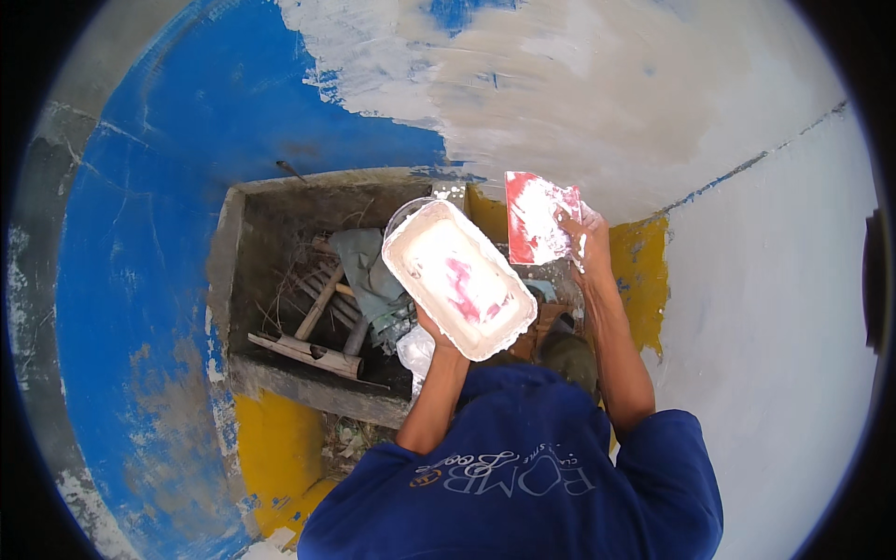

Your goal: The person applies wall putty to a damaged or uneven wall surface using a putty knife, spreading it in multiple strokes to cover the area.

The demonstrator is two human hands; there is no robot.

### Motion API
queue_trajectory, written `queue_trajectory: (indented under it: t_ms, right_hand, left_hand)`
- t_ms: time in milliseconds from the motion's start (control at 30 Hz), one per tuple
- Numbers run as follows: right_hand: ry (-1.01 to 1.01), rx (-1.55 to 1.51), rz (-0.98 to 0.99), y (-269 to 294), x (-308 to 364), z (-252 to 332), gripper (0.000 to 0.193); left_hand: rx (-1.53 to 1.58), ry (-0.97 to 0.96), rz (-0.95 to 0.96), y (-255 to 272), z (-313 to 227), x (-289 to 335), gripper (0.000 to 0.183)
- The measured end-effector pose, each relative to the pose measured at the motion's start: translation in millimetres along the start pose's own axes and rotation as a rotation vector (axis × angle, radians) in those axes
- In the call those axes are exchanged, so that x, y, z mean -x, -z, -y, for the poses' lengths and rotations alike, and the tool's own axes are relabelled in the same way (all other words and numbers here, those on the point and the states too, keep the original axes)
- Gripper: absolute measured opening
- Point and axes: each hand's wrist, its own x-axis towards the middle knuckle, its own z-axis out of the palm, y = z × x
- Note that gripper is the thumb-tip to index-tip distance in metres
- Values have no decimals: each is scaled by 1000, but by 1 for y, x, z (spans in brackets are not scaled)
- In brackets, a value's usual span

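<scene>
My left hand [431,329] holds a rectangular tray [457,277] from underneath; the tray is coated in white putty with pink stains inside. Only a little of that hand shows below the tray's near edge. My right hand [586,235] grips a flat red spreader blade [537,215] smeared with white putty, raised just right of the tray and close to the wall. The wall [579,93] ahead carries a fresh whitish coat over blue paint.
A concrete recess [280,271] at lower left holds sticks, pipes, cloth and debris. Blue wall [168,187] spreads to the left, yellow patches [644,271] sit low by my right arm, and a white wall [784,308] stands to the right.
</scene>
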Motion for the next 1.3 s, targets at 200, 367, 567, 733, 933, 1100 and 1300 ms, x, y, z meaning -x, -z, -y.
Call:
queue_trajectory:
  t_ms: [200,367,567,733,933,1100,1300]
  right_hand:
    - [152,323,-35,-17,39,49,26]
    - [542,699,-91,-32,77,56,26]
    - [602,894,38,-46,78,50,20]
    - [598,971,87,-58,64,39,24]
    - [597,1167,397,-65,49,55,30]
    - [553,1162,389,-61,51,71,31]
    - [635,1288,296,-62,54,63,31]
  left_hand:
    - [-134,-127,50,-25,-1,5,70]
    - [-176,-176,21,-33,5,8,80]
    - [-197,-247,7,-37,8,2,79]
    - [-190,-136,58,-47,17,7,76]
    - [-143,-117,16,-50,38,0,72]
    - [-89,-120,80,-41,35,-8,73]
    - [-268,-200,54,-52,46,-11,76]
